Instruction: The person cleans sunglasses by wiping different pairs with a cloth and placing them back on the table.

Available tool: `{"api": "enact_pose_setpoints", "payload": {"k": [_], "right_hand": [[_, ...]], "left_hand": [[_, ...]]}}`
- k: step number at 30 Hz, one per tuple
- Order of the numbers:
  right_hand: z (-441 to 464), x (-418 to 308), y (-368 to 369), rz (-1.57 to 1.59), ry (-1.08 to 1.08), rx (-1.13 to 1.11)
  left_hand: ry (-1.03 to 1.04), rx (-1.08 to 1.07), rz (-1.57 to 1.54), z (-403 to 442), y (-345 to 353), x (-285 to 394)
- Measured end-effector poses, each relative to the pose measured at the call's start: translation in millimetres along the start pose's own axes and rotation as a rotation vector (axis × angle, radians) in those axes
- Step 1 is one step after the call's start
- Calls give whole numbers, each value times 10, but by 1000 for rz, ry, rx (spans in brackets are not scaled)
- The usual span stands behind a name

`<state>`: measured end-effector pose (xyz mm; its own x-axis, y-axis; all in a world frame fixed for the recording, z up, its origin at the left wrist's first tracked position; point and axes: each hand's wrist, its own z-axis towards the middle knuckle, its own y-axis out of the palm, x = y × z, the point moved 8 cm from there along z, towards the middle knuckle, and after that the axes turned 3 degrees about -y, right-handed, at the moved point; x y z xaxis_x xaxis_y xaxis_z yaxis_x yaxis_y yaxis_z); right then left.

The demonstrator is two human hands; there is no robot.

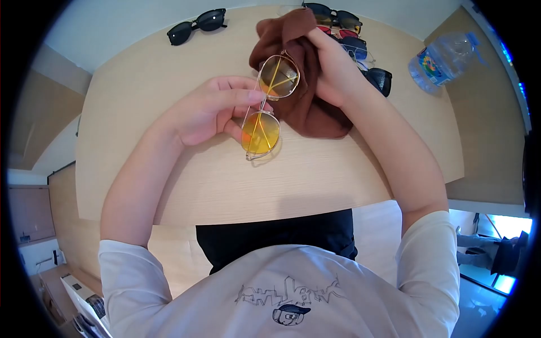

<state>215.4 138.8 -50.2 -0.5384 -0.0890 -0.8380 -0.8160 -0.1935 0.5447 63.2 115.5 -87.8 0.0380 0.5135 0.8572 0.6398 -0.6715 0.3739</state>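
Round yellow-tinted glasses with a thin metal frame are pinched at the bridge by my left hand, its thumb in front and its other fingers behind. The upper lens overlaps a brown cloth. My right hand is closed on this cloth, with most of its fingers hidden in the folds. The cloth hangs down onto the light wooden table. Whether the cloth presses on the back of the lens cannot be made out.
Black sunglasses lie at the back left of the table. Several other pairs are lined up behind my right forearm. A clear plastic bottle with a blue cap lies at the right, near a side panel.
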Motion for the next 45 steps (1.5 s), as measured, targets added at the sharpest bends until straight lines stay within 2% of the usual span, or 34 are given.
{"api": "enact_pose_setpoints", "payload": {"k": [3, 5, 7, 8, 9, 11, 12, 13, 15, 16, 18, 21, 23, 25, 27, 29, 31, 33, 37, 39, 41, 45], "right_hand": [[125, -26, -247, 151, -36, 62], [125, -119, -277, 105, -71, 49], [159, -196, -141, 216, -5, -160], [142, -216, 60, 317, 119, -547], [76, -165, -12, 313, 111, -544], [-184, -99, -29, -3, 67, 131], [-184, -12, -61, -98, 95, 41], [-210, -28, -118, -313, -40, 18], [-323, -97, -54, -495, -131, 74], [-344, -99, -15, -497, -137, 70], [-372, -58, -119, -117, -76, 239], [-324, -13, -248, 40, 44, 198], [-313, 49, -264, 77, 70, 166], [-325, 195, -144, 79, 172, 36], [-363, 215, -69, -37, 131, -30], [-408, 106, 27, -555, 75, -23], [-389, 122, 16, -613, 41, -25], [-398, 129, 82, -764, -9, -136], [-481, 79, 138, -793, 169, -135], [-473, 119, 156, -723, 180, -144], [-467, 171, 168, -652, 192, -153], [-462, 222, 109, -593, 237, -96]], "left_hand": [[27, -80, -7, -2, -4, -6], [130, 2, -7, -16, -62, 50], [166, 11, -44, -70, -4, 99], [211, 35, -80, -98, -12, 152], [211, 27, -75, -94, -8, 162], [248, 84, -68, -83, -86, 168], [251, 82, -65, -43, -104, 143], [259, 87, -46, -11, -129, 119], [272, 93, -24, -16, -80, 131], [235, 128, -4, -36, -3, 113], [202, 160, 19, -49, 39, 107], [224, 125, -20, -45, 35, 104], [312, 119, -104, -67, 0, 169], [309, 154, -83, -65, -11, 182], [302, 188, -67, -61, -20, 172], [319, 230, -77, -69, -49, 188], [319, 226, -75, -68, -81, 184], [321, 224, -72, -76, -88, 196], [365, 278, -132, -124, -136, 281], [390, 316, -173, -134, -215, 317], [367, 235, -108, -97, -201, 301], [305, 245, -13, -58, -148, 207]]}}
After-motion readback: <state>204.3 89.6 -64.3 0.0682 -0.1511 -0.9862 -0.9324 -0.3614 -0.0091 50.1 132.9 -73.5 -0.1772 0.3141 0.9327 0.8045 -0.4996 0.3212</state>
